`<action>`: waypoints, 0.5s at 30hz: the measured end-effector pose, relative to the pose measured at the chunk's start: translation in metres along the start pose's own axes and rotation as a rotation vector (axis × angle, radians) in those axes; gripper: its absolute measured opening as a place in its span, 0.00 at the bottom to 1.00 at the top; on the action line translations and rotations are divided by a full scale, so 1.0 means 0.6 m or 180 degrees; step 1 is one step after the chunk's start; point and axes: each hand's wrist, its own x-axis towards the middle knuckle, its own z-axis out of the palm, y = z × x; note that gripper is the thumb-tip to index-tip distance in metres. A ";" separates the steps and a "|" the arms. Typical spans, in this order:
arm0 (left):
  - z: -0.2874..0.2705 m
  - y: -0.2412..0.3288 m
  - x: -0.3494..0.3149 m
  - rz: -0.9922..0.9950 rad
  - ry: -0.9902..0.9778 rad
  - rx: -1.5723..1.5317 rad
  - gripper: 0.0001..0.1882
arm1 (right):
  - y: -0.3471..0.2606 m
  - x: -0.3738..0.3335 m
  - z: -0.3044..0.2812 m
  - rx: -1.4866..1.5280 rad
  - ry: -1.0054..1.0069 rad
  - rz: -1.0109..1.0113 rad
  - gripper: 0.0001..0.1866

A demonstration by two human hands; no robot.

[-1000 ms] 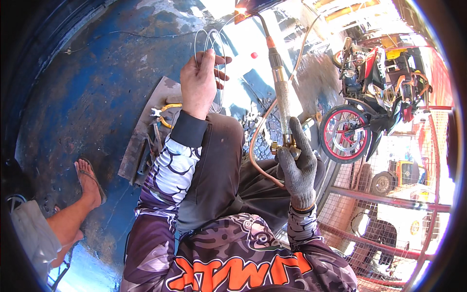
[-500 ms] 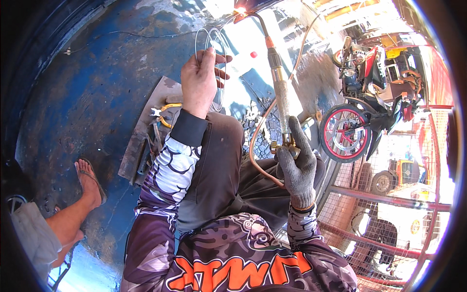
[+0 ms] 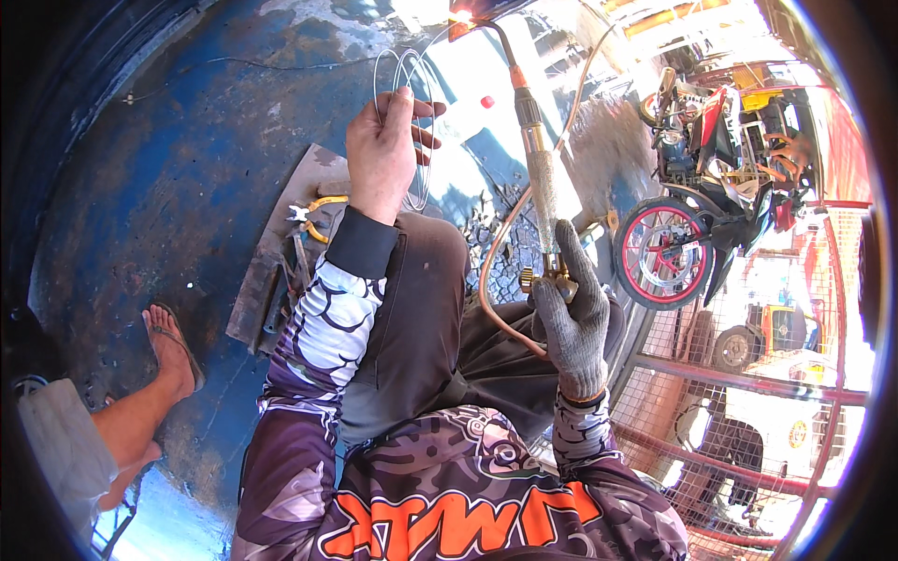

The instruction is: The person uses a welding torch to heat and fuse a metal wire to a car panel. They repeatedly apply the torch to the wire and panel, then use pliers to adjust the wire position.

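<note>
My bare left hand (image 3: pixel 382 159) pinches a coil of thin metal wire (image 3: pixel 408 51) between thumb and fingers. One strand runs from the coil toward a bright orange glow (image 3: pixel 461 17) at the top edge, on a dark workpiece mostly out of view. In a grey knitted glove, my right hand (image 3: pixel 575 327) grips a brass gas welding torch (image 3: pixel 544 173) near its valve knobs. The torch's bent tip reaches up to the glow. From its rear, a brown hose (image 3: pixel 489 271) loops past my knee and away to the upper right.
Yellow-handled pliers (image 3: pixel 323 215) and other tools lie on a rusty metal plate (image 3: pixel 253 290) left of my knee. Another person's sandalled foot (image 3: pixel 169 346) is at lower left. On the right stand a motorcycle with a pink-rimmed wheel (image 3: pixel 662 252) and a red-framed mesh fence (image 3: pixel 739 379).
Both hands hold nearly the same pose. The wire coil and my left hand have shifted very slightly; the torch tip stays at the glow.
</note>
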 end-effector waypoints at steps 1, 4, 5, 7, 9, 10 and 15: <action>0.000 0.000 0.000 -0.0018 0.0011 0.0015 0.18 | -0.001 0.000 0.000 -0.0022 0.0009 -0.0012 0.37; 0.002 0.001 0.000 -0.0044 0.0044 0.0020 0.18 | -0.004 0.001 0.001 -0.0088 0.0020 -0.0024 0.37; 0.003 0.002 0.000 -0.0047 0.0043 0.0012 0.18 | -0.005 0.001 0.000 -0.0102 0.0018 -0.0019 0.37; 0.004 0.003 -0.001 -0.0031 0.0045 0.0032 0.17 | -0.007 0.001 0.000 -0.0131 0.0005 0.0002 0.37; 0.003 0.003 -0.001 -0.0053 0.0031 0.0024 0.17 | -0.008 0.001 -0.001 -0.0226 0.0000 0.0008 0.37; 0.003 0.003 -0.001 -0.0026 0.0016 0.0035 0.17 | -0.009 0.001 -0.001 -0.0238 0.0009 0.0008 0.37; 0.003 0.002 0.000 -0.0020 0.0027 0.0047 0.16 | -0.008 0.001 0.003 -0.0109 0.0029 -0.0039 0.37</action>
